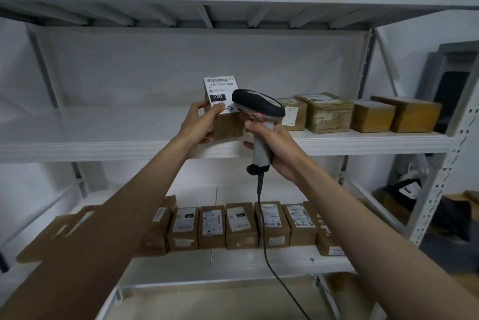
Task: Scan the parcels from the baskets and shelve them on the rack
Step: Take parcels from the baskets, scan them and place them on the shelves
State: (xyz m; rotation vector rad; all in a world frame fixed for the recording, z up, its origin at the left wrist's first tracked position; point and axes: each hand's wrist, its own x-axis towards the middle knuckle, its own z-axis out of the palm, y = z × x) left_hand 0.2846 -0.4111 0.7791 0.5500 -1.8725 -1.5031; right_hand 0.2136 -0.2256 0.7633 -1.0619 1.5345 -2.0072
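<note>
**Scanner on the label at the middle shelf**

The parcel (225, 122) is up at the front edge of the middle shelf (103, 135), white label facing the camera. The left hand (199, 122) grasps its left side, thumb on the label. The right hand (274, 150) is wrapped round the scanner (259, 112) handle, the scanner's head just in front of the label. Four boxes (360, 113) sit to the right; a row of boxes (241, 226) lines the shelf below.

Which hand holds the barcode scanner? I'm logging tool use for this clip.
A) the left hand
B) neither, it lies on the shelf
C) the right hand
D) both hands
C: the right hand grips the scanner by its handle, while the left hand holds the labelled parcel.
</note>
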